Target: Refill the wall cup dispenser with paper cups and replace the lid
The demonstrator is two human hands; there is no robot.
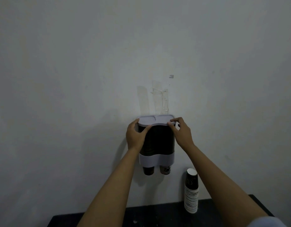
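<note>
The wall cup dispenser (159, 141) hangs on the wall, with a dark see-through body and a pale band at its base. Two cup bottoms (156, 170) poke out underneath. Its pale lid (155, 120) lies on top. My left hand (136, 135) grips the lid's left end, thumb on the front edge. My right hand (180, 131) pinches the lid's right end between thumb and fingers. Whether the lid is fully seated I cannot tell.
A tall stack of paper cups (191, 190) stands upright on the dark table (157, 215) to the lower right of the dispenser. Strips of old clear tape (159, 100) cling to the wall above it.
</note>
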